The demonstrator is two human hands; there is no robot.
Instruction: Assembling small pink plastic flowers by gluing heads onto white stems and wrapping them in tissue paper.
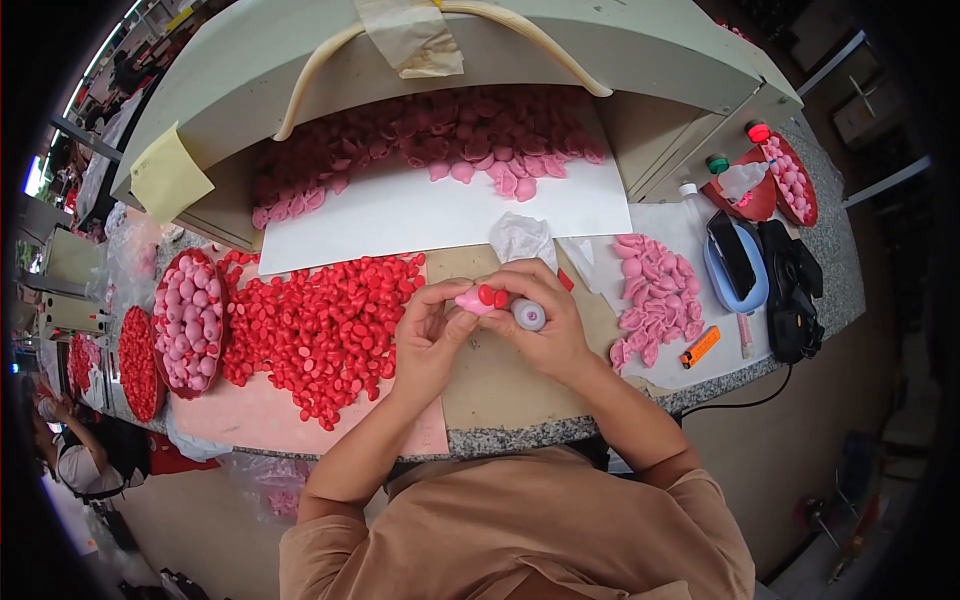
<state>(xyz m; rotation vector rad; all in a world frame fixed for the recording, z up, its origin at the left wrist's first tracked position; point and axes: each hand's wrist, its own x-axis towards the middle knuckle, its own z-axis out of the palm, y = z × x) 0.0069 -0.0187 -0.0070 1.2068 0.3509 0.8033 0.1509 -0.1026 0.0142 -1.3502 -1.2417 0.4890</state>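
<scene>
Above the middle of the bench my two hands meet. My left hand (430, 330) is closed, pinching a small pink plastic piece (472, 301) between thumb and fingertips. Two red oval parts (492, 296) sit against the pink piece, at the fingertips of my right hand (555, 325). That hand is also closed round a small whitish squeeze bottle (529, 315), its round end facing up. Whether the red parts are attached to the pink piece, I cannot tell. A heap of loose red oval parts (325, 320) lies just left of my left hand.
Pink shell pieces (655, 295) lie at right, near an orange lighter (701, 347) and a blue tray (738, 265) holding a phone. A red bowl (222, 340) of pink balls stands left. Ahead, a grey metal hood (560, 60) covers more pink pieces (500, 170).
</scene>
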